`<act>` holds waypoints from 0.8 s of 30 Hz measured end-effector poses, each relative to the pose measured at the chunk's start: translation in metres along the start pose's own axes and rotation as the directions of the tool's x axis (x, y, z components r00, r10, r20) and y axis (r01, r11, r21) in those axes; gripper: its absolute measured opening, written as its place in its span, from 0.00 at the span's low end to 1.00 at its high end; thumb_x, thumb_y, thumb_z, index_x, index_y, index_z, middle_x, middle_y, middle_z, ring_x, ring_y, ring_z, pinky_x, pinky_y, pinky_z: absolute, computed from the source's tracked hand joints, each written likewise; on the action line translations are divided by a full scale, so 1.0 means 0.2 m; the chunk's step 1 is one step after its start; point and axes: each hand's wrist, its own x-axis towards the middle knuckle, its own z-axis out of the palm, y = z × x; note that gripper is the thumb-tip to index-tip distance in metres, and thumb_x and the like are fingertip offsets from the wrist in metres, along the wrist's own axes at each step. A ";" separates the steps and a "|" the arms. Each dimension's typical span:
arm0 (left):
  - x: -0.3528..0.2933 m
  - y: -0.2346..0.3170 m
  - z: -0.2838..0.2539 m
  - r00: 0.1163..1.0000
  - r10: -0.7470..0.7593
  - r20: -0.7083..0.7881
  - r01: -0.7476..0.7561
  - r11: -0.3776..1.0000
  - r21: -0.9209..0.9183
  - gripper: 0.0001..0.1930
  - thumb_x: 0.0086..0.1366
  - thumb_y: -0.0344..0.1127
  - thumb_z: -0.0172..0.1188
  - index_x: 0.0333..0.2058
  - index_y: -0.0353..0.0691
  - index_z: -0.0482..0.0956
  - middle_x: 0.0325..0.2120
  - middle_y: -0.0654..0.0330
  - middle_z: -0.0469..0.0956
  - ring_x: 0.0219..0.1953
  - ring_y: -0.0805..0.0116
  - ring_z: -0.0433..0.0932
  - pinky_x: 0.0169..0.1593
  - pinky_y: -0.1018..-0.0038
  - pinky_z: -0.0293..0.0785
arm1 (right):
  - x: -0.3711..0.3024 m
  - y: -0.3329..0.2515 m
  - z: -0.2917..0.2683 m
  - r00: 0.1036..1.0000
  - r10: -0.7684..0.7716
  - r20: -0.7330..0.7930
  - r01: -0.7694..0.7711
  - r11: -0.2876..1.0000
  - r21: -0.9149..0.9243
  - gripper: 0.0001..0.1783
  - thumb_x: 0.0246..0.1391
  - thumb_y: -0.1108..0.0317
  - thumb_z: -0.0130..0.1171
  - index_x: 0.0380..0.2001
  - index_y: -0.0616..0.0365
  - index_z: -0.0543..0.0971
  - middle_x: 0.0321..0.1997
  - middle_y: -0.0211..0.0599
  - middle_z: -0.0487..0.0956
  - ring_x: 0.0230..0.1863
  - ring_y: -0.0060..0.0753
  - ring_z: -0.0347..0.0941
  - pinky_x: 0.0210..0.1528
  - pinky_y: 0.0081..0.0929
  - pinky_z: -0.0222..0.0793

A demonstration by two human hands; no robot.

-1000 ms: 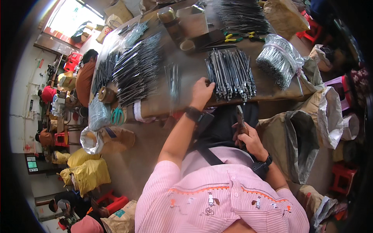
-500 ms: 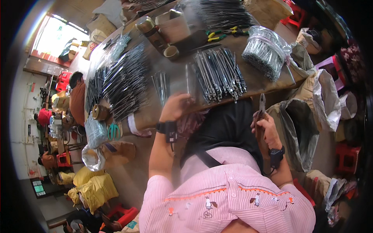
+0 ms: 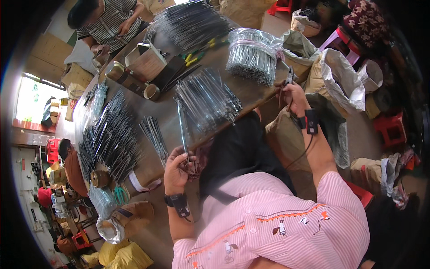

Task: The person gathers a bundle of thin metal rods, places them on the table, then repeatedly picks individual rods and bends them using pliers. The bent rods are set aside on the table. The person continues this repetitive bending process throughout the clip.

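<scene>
My left hand point(image 3: 178, 169) is closed at the table's near edge, thumb and fingers pinching the lower ends of a few thin, shiny metal strips point(image 3: 183, 122). Just right of them a wide bundle of similar strips point(image 3: 208, 98) lies spread on the table. A smaller bundle point(image 3: 153, 135) lies to the left, close to my left hand. My right hand point(image 3: 296, 98) is closed around a pair of pliers point(image 3: 289, 77) by the table's right corner, with the jaws pointing up. The pliers' handles are partly hidden by my fingers.
Large piles of dark strips point(image 3: 114, 139) cover the table's left side. A plastic-wrapped bundle point(image 3: 253, 56), a box point(image 3: 145, 60), a cup point(image 3: 151, 92) and yellow-handled pliers point(image 3: 193, 58) stand or lie farther back. Open sacks point(image 3: 331, 116) stand at right. Another person point(image 3: 112, 22) sits across.
The view has turned, so the table slants and a person opposite shows. My left hand now plainly pinches strips. My right hand has lifted the pliers outward to the table corner.
</scene>
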 end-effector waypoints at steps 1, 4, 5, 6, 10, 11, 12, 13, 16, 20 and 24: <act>-0.01 -0.01 0.01 1.000 -0.006 -0.028 0.006 1.000 -0.009 0.12 0.61 0.23 0.56 0.45 0.36 0.73 0.33 0.56 0.80 0.32 0.65 0.82 0.32 0.80 0.78 | 0.05 -0.02 -0.01 0.999 -0.016 -0.037 0.010 0.983 -0.182 0.11 0.51 0.72 0.53 0.39 0.62 0.75 0.32 0.41 0.80 0.28 0.33 0.75 0.32 0.29 0.73; -0.02 -0.03 0.05 1.000 -0.012 0.000 0.012 0.999 -0.044 0.12 0.62 0.23 0.55 0.45 0.34 0.73 0.31 0.56 0.80 0.30 0.67 0.82 0.28 0.83 0.79 | 0.20 -0.04 0.03 0.950 -0.303 -0.076 0.178 0.725 -0.665 0.12 0.43 0.67 0.61 0.31 0.64 0.78 0.23 0.36 0.78 0.25 0.35 0.76 0.30 0.28 0.70; -0.02 -0.05 0.07 1.000 -0.013 -0.005 0.012 0.999 -0.049 0.12 0.62 0.23 0.55 0.45 0.34 0.74 0.31 0.57 0.80 0.29 0.68 0.82 0.27 0.84 0.80 | 0.23 -0.04 0.04 0.919 -0.383 -0.088 0.161 0.572 -0.804 0.13 0.42 0.66 0.62 0.30 0.65 0.78 0.23 0.36 0.78 0.25 0.34 0.76 0.30 0.28 0.70; -0.01 -0.05 0.09 0.999 -0.029 -0.022 0.029 0.999 -0.020 0.12 0.62 0.23 0.55 0.44 0.34 0.73 0.30 0.58 0.79 0.28 0.69 0.82 0.27 0.84 0.79 | 0.25 -0.04 0.05 0.883 -0.467 -0.047 0.211 0.483 -0.850 0.16 0.39 0.67 0.64 0.30 0.69 0.77 0.24 0.36 0.78 0.23 0.31 0.74 0.29 0.28 0.70; -0.03 -0.06 0.13 0.999 -0.032 0.030 0.033 0.999 -0.023 0.11 0.61 0.23 0.56 0.44 0.36 0.73 0.31 0.57 0.79 0.28 0.69 0.81 0.26 0.81 0.78 | 0.28 -0.02 0.07 0.936 -0.337 -0.105 0.200 0.750 -0.630 0.14 0.39 0.73 0.64 0.32 0.68 0.77 0.24 0.35 0.77 0.23 0.28 0.74 0.26 0.28 0.70; -0.04 -0.06 0.13 1.000 -0.024 0.015 0.025 1.000 -0.017 0.11 0.61 0.23 0.55 0.43 0.35 0.73 0.30 0.57 0.79 0.27 0.69 0.81 0.27 0.81 0.78 | 0.27 -0.02 0.06 0.940 -0.324 -0.106 0.201 0.779 -0.594 0.14 0.39 0.75 0.64 0.33 0.68 0.77 0.24 0.35 0.77 0.24 0.28 0.74 0.26 0.28 0.70; -0.05 -0.06 0.13 1.000 -0.018 0.001 0.018 1.000 -0.012 0.11 0.61 0.23 0.55 0.43 0.34 0.73 0.29 0.56 0.79 0.27 0.68 0.80 0.27 0.81 0.77 | 0.26 -0.02 0.05 0.946 -0.309 -0.100 0.205 0.807 -0.554 0.14 0.40 0.77 0.63 0.33 0.68 0.77 0.25 0.35 0.77 0.24 0.27 0.74 0.25 0.28 0.70; -0.05 -0.06 0.12 1.000 -0.002 -0.006 0.002 1.000 -0.015 0.10 0.61 0.22 0.55 0.43 0.34 0.72 0.29 0.56 0.78 0.26 0.68 0.80 0.28 0.81 0.77 | 0.24 -0.03 0.03 0.946 -0.306 -0.104 0.211 0.827 -0.521 0.13 0.40 0.77 0.63 0.34 0.68 0.77 0.25 0.34 0.77 0.24 0.27 0.74 0.25 0.27 0.70; -0.07 -0.06 0.08 0.997 -0.013 -0.071 0.013 1.000 -0.001 0.10 0.61 0.23 0.54 0.42 0.34 0.72 0.29 0.56 0.78 0.27 0.69 0.80 0.27 0.81 0.76 | 0.16 -0.04 -0.02 0.960 -0.257 -0.114 0.173 0.861 -0.479 0.11 0.42 0.78 0.64 0.32 0.65 0.76 0.25 0.34 0.77 0.22 0.27 0.73 0.25 0.27 0.71; -0.10 -0.08 0.03 0.996 -0.029 -0.084 0.028 1.000 -0.011 0.10 0.61 0.25 0.54 0.43 0.35 0.72 0.29 0.56 0.78 0.27 0.69 0.80 0.27 0.81 0.74 | 0.05 -0.09 -0.07 0.990 -0.013 -0.141 -0.023 0.967 -0.253 0.09 0.48 0.76 0.62 0.34 0.62 0.75 0.27 0.34 0.76 0.25 0.29 0.73 0.31 0.29 0.74; -0.10 -0.09 0.03 0.997 -0.060 -0.051 0.059 0.998 -0.007 0.11 0.61 0.25 0.54 0.43 0.35 0.72 0.29 0.57 0.79 0.27 0.69 0.80 0.27 0.81 0.74 | 0.04 -0.17 -0.09 0.899 0.252 0.358 -0.366 0.882 0.297 0.08 0.58 0.73 0.55 0.40 0.63 0.74 0.29 0.31 0.74 0.32 0.27 0.72 0.40 0.28 0.74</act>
